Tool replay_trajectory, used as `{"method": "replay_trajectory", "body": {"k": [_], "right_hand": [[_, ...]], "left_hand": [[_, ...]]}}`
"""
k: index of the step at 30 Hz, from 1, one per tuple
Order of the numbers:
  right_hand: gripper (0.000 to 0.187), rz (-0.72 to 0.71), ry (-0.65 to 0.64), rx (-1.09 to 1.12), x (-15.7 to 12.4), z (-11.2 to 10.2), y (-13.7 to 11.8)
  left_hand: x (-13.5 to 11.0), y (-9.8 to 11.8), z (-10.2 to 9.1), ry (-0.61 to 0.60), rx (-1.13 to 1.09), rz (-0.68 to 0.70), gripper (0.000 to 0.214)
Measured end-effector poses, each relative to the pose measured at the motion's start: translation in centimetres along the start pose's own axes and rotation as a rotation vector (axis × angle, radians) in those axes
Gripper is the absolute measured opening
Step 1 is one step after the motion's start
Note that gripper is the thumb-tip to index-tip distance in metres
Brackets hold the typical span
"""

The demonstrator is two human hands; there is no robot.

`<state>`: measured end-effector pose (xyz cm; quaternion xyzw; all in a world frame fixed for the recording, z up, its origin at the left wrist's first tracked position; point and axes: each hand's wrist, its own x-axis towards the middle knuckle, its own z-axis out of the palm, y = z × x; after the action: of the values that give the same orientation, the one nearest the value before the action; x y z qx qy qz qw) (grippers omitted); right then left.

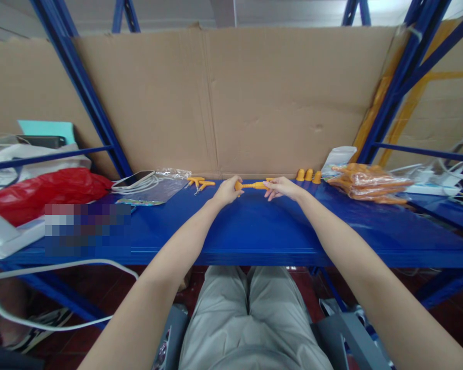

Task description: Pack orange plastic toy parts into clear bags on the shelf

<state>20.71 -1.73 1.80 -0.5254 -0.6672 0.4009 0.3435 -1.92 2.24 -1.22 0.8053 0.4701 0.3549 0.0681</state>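
Both my arms reach forward over a blue shelf (pixel 254 231). My left hand (pixel 227 191) is closed round the left end of a small orange plastic piece (pixel 252 185). My right hand (pixel 281 188) pinches the same piece at its right end, so it hangs between the two hands just above the shelf. Two more orange pieces (pixel 199 182) lie to the left of my left hand. Three small orange caps (pixel 308 176) stand upright to the right of my right hand.
A clear bag of orange parts (pixel 364 182) lies at the right. A phone with a white cable (pixel 136 180) and a clear plastic bag (pixel 162 186) lie at the left, beside a red bag (pixel 42 192). Cardboard (pixel 254 97) backs the shelf. Blue rack posts (pixel 88 97) stand either side.
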Motion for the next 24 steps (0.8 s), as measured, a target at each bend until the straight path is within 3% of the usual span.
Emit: {"method": "replay_trajectory", "body": {"k": [7, 9, 15, 19, 24], "right_hand": [[0.037, 0.016, -0.014, -0.047, 0.3, 0.4, 0.2], [0.033, -0.018, 0.073, -0.111, 0.7, 0.6, 0.4], [0.032, -0.36, 0.475, -0.481, 2.1, 1.5, 1.1], [0.035, -0.302, 0.589, -0.625, 2.4, 1.5, 1.3], [0.038, -0.235, 0.561, -0.608, 2.3, 1.0, 0.9]], "left_hand": [[-0.1, 0.2, -0.2, 0.0, -0.018, -0.028, 0.033], [-0.2, 0.6, -0.2, -0.02, -0.068, -0.057, 0.032], [-0.3, 2.0, 0.1, -0.121, -0.38, -0.125, 0.028], [-0.4, 2.7, 0.2, -0.146, -0.442, -0.143, 0.03], [-0.6, 3.4, 0.2, -0.113, -0.37, -0.126, 0.029]]}}
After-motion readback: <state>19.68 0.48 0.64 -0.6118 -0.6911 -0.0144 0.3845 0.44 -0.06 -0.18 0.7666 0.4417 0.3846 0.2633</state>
